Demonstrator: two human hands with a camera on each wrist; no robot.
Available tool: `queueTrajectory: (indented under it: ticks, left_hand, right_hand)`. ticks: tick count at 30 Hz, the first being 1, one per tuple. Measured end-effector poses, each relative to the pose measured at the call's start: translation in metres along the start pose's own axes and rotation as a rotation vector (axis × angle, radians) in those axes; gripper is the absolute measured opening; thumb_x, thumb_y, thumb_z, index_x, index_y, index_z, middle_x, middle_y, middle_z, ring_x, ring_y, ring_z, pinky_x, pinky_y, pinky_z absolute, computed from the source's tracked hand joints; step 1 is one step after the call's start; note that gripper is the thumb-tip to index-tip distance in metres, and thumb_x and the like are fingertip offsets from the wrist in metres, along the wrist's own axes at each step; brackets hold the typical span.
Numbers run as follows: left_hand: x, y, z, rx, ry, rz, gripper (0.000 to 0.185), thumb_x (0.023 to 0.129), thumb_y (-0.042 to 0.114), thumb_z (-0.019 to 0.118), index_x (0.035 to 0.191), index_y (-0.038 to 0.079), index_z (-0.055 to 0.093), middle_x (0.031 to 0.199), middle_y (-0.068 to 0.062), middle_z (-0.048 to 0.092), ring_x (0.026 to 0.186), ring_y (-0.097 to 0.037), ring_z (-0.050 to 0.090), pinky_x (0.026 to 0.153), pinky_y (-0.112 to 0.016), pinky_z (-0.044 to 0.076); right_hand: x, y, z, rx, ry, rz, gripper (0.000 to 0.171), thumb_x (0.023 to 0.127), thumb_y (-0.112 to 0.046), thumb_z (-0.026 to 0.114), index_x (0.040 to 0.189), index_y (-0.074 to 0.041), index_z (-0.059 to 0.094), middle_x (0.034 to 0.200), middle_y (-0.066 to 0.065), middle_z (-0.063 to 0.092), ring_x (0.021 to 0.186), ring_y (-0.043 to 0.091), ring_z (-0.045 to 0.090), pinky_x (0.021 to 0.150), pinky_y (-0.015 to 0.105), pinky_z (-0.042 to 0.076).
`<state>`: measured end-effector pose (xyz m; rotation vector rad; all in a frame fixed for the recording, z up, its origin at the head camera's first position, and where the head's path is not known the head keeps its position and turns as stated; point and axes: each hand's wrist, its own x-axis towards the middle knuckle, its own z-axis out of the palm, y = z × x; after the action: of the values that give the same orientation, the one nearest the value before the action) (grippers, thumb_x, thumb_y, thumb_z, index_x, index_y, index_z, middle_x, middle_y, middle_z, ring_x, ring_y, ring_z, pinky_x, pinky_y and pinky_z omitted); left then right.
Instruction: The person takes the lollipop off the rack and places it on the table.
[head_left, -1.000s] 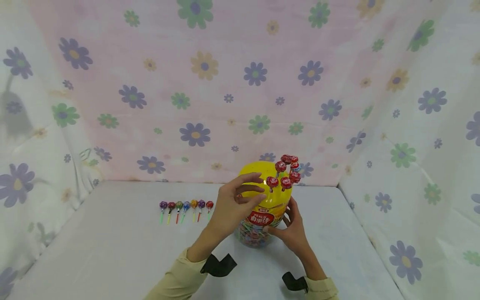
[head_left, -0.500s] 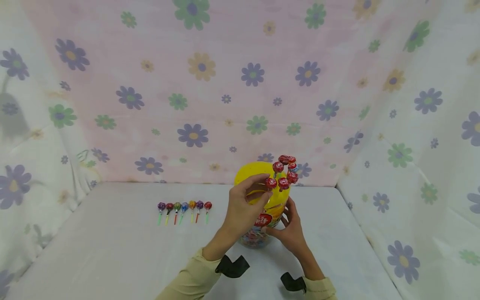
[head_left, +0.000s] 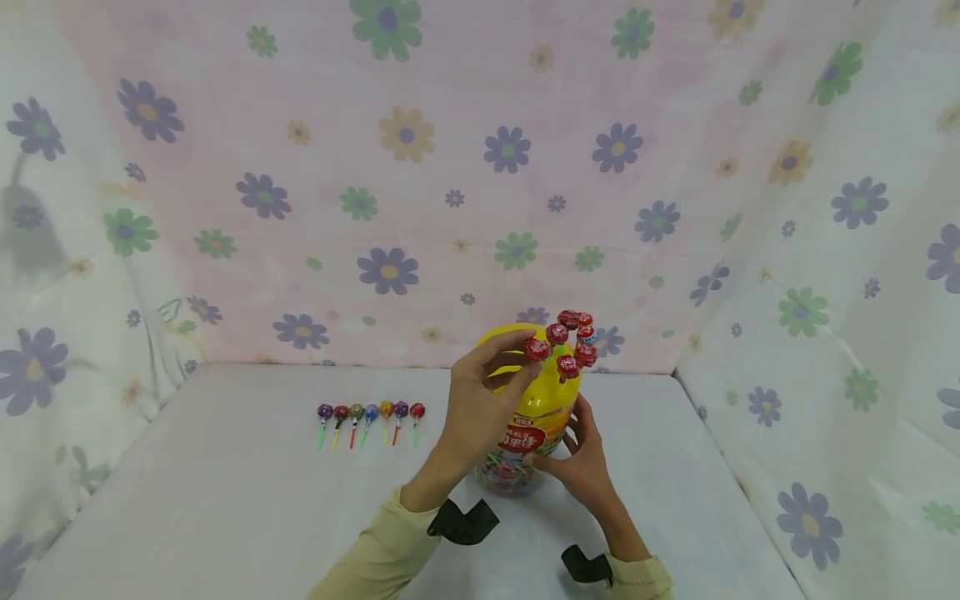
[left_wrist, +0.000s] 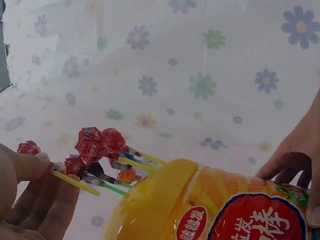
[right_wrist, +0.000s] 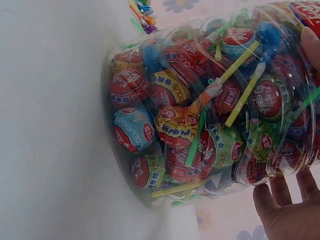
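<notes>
My left hand [head_left: 480,408] pinches a red-wrapped lollipop [head_left: 536,349] between thumb and fingers, beside the jar's yellow lid [head_left: 542,396]. In the left wrist view its yellow stick [left_wrist: 75,182] shows whole, the bare end apart from the lid. Several other red lollipops [head_left: 567,367] stand with their sticks in the top of the lid. The clear plastic jar [head_left: 517,475] is packed with wrapped lollipops [right_wrist: 177,120] and stands upright on the table. Its right side is gripped by my right hand [head_left: 585,462], thumb in front and fingers round behind.
On the white table [head_left: 225,500], left of the jar, lies a row of several lollipops [head_left: 372,412] in mixed colours, sticks toward me. A flowered cloth [head_left: 450,167] hangs behind the table and along both sides.
My left hand has moved in to the front left lollipop, taken hold of it and drawn it up and left, out of the lid. The right hand stays on the jar.
</notes>
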<state>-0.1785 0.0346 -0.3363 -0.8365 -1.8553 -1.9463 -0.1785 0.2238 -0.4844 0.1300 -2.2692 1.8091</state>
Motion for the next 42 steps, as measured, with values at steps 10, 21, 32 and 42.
queueTrajectory:
  ticks: [10,21,32,42]
  left_hand:
    - [-0.016,-0.009,-0.028,0.053,-0.010,-0.060,0.036,0.097,0.003,0.067,0.133,0.001,0.062,0.117,-0.015,0.070,0.099,-0.030,0.071,0.080,-0.029,0.062]
    - [-0.059,-0.051,-0.084,0.116,0.071,-0.263,0.041,0.092,0.000,0.073,0.131,0.008,0.065,0.112,-0.016,0.069,0.090,-0.021,0.072,0.073,-0.027,0.063]
    - [-0.099,-0.107,-0.126,0.257,0.009,-0.440,0.040,0.090,-0.006,0.072,0.129,0.000,0.065,0.101,-0.019,0.072,0.084,-0.027,0.074,0.068,-0.022,0.061]
    - [-0.110,-0.149,-0.142,0.512,0.035,-0.475,0.034,0.086,-0.004,0.076,0.119,-0.005,0.069,0.087,-0.012,0.074,0.076,-0.022,0.073,0.067,-0.026,0.061]
  right_hand:
    - [0.000,0.001,0.000,-0.003,-0.017,-0.004,0.103,0.078,-0.005,0.088,0.158,-0.019,0.025,0.157,0.010,0.037,0.144,0.038,0.041,0.117,0.056,0.034]
    - [-0.001,-0.001,0.000,0.011,-0.030,-0.009,0.103,0.077,-0.006,0.089,0.157,-0.021,0.026,0.155,0.008,0.039,0.144,0.036,0.041,0.117,0.056,0.035]
    - [0.000,0.003,-0.001,0.000,-0.028,-0.018,0.103,0.077,-0.005,0.088,0.157,-0.021,0.026,0.155,0.008,0.039,0.144,0.036,0.041,0.117,0.055,0.035]
    - [-0.001,0.004,-0.002,0.012,-0.036,-0.030,0.102,0.078,-0.004,0.087,0.158,-0.019,0.025,0.154,0.009,0.039,0.143,0.037,0.040,0.117,0.058,0.034]
